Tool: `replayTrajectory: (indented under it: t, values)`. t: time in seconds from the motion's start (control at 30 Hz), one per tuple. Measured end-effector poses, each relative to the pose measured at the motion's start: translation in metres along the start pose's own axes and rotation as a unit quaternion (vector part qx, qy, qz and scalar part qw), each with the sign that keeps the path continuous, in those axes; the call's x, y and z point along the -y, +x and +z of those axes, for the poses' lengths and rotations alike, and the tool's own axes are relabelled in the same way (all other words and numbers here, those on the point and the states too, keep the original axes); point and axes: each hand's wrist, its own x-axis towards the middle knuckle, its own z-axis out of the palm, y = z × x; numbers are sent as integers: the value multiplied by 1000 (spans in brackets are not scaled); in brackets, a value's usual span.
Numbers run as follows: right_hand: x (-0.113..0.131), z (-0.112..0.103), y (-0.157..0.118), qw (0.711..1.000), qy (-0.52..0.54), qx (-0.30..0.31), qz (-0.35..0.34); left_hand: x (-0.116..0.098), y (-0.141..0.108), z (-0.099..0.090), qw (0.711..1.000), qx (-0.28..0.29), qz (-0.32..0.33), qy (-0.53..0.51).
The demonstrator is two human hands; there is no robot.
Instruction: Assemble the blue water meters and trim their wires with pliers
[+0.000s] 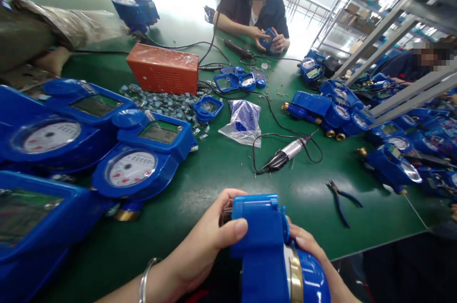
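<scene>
A blue water meter (262,241) with a brass ring is held between my two hands at the bottom centre, over the near edge of the green table (214,169). My left hand (210,236) grips the meter's box-shaped end, thumb on its near face and fingers behind it. On the other side, my right hand (310,246) has its fingers round the meter near a small blue flap; part of this hand is hidden by the meter. Beyond the meter lies an electric screwdriver (287,154) with a black cable. Pliers (339,198) with blue handles rest to the right.
Large blue meters (139,160) crowd the left, and more (332,103) stand at the right. An orange box (164,68), many small parts (164,105) and a plastic bag (244,119) lie beyond. A person (253,12) across the table holds a blue part.
</scene>
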Motion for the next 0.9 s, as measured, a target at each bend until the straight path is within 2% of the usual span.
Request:
replayTrajectory:
  t: [0.17, 0.27, 0.4, 0.47, 0.6, 0.7, 0.9]
  values:
    - [24, 16, 3, 999, -3, -13, -40, 2, -2, 5, 999, -24, -3, -26]
    - [26, 19, 10, 994, -39, -31, -99, -4, 2, 6, 1000, -15, 19, -19]
    - [17, 13, 32, 963, -112, -35, -243, -17, 18, 4, 998, 1, 57, -14]
    - [11, 10, 44, 944, -151, -49, -288, -23, 28, 2, 997, 24, 73, 0]
    - [0, 13, 58, 921, -212, -84, -314, -30, 44, 2, 991, 85, 91, 42]
    - [-10, 19, 59, 900, -254, -103, -339, -30, 50, 1, 986, 101, 111, 74]
    - [-29, 32, 61, 857, -311, -139, -387, -27, 59, -6, 963, 127, 193, 141]
